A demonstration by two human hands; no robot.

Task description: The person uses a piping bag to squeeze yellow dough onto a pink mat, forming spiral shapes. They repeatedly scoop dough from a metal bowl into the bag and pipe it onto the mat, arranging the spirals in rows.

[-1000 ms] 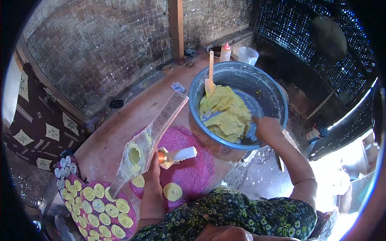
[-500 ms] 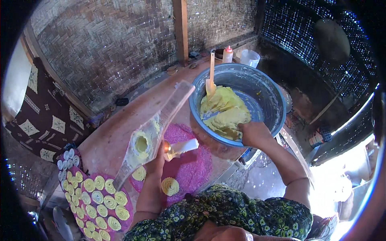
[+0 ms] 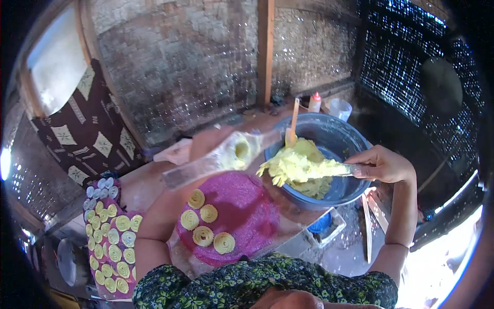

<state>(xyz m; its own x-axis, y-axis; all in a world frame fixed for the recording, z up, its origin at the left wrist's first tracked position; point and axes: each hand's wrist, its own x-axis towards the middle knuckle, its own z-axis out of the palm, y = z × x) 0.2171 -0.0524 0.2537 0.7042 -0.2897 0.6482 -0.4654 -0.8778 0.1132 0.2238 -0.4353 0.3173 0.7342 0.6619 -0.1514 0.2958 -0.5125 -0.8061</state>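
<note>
In my left hand (image 3: 208, 144), smeared by motion, is a hand-held dough press (image 3: 213, 162) with a long, pale handle bar and a round, dough-smeared opening facing up. My right hand (image 3: 387, 164) grips the end of a spoon-like utensil (image 3: 347, 170), its far part buried under a ragged heap of yellow dough (image 3: 298, 167). The heap hangs over the near left rim of a blue-grey basin (image 3: 355, 198), close to the press opening but apart from it. More dough (image 3: 314, 190) lies in the basin, and a spatula (image 3: 293, 123) stands in it.
Several dough spirals (image 3: 204, 236) lie on a round pink mat (image 3: 242, 206) in front of me. Many more cover pink sheets (image 3: 110, 291) at the left. Behind the basin stand a red-capped bottle (image 3: 315, 103) and a clear plastic cup (image 3: 340, 109). A woven wall (image 3: 175, 67) borders the table.
My right hand has risen out of the basin with a utensil loaded with dough. The press has moved farther from me and swung toward level. More of the mat's spirals now show.
</note>
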